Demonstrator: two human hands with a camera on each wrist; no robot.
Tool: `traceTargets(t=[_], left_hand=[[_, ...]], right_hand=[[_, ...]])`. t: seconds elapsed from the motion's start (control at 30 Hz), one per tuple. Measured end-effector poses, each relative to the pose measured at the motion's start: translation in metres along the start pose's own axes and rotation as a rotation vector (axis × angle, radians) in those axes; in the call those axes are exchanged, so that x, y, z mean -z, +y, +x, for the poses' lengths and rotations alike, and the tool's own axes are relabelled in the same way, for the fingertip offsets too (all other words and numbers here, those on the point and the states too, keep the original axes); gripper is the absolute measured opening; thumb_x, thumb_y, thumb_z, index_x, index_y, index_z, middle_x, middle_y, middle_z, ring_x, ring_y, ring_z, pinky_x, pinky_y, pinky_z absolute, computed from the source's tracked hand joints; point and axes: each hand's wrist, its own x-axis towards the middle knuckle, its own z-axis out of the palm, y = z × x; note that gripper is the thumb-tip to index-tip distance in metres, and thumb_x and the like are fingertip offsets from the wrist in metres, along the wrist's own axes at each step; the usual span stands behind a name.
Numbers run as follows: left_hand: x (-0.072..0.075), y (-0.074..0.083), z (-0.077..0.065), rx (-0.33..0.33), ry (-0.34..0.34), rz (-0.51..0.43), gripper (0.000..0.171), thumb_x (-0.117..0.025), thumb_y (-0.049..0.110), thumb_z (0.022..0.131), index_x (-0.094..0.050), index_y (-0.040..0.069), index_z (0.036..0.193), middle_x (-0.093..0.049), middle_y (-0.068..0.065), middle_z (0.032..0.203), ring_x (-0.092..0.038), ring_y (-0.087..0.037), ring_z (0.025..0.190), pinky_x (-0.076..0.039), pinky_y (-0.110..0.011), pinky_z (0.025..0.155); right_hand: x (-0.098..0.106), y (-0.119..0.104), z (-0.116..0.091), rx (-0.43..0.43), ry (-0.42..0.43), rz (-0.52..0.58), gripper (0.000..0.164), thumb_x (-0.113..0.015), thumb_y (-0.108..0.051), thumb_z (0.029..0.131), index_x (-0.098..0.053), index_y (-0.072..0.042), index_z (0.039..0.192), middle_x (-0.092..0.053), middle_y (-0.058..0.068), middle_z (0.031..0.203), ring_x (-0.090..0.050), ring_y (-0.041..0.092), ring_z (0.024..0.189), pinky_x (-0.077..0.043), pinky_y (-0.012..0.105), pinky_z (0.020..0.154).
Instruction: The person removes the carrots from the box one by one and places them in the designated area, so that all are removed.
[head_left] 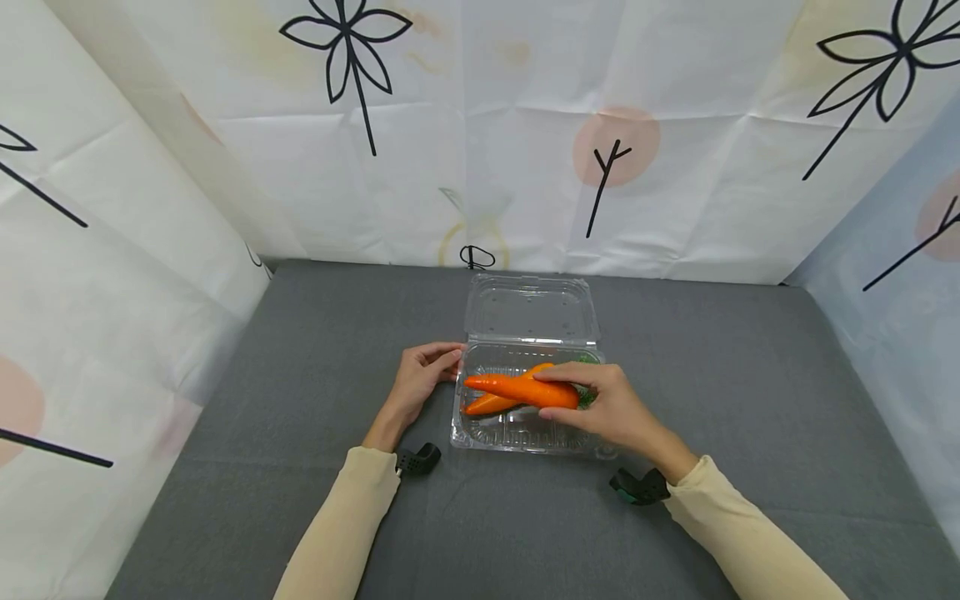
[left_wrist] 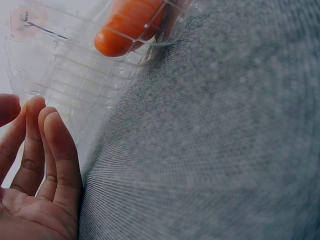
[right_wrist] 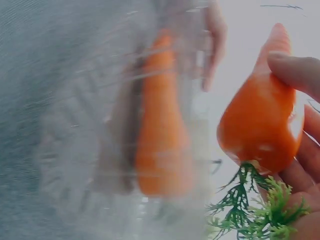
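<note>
One upper carrot [head_left: 522,389], one lower carrot [head_left: 487,406], one clear container [head_left: 525,437].
The right hand [head_left: 618,408] grips the upper carrot over the container; the lower carrot lies inside. The left hand [head_left: 418,382], fingers nearly straight, touches the container at nine o'clock.

Cream sleeves [head_left: 337,521], black wrist devices [head_left: 421,459]

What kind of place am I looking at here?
Probably a makeshift, screened-off recording booth: a grey-covered table enclosed by printed hanging sheets, with black devices worn on both wrists.
</note>
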Motion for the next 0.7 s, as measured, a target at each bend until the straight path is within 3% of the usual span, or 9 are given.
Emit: traceTargets(t=[0.27,0.47,0.7], left_hand=[[0.0,-0.001,0.001,0.006,0.006,-0.005,0.026,-0.065,0.004,0.099,-0.068,-0.012,0.119,-0.072,-0.017,0.102,-0.066,-0.012,0.073,-0.06,-0.025,0.07],[0.0,0.001,-0.001,0.008,0.006,-0.012,0.025,-0.064,0.003,0.099,-0.069,-0.012,0.119,-0.071,-0.022,0.103,-0.066,-0.013,0.073,-0.06,-0.026,0.07],[-0.001,0.002,-0.001,0.02,0.013,-0.005,0.025,-0.064,0.003,0.099,-0.069,-0.011,0.119,-0.073,-0.015,0.103,-0.066,-0.013,0.073,-0.06,-0.026,0.07]], right_hand=[[0.019,-0.012,-0.001,-0.018,0.166,0.166,0.049,-0.082,0.014,0.076,-0.073,0.001,0.122,-0.072,0.014,0.12,-0.068,0.017,0.108,-0.057,0.026,0.088],[0.032,-0.013,-0.007,-0.02,0.291,0.182,0.048,-0.079,0.021,0.074,-0.071,0.008,0.12,-0.072,0.011,0.118,-0.067,0.016,0.106,-0.055,0.022,0.088],[0.046,-0.009,-0.015,-0.088,0.416,0.182,0.045,-0.076,0.024,0.074,-0.071,0.01,0.117,-0.074,0.007,0.114,-0.067,0.017,0.101,-0.055,0.021,0.087]])
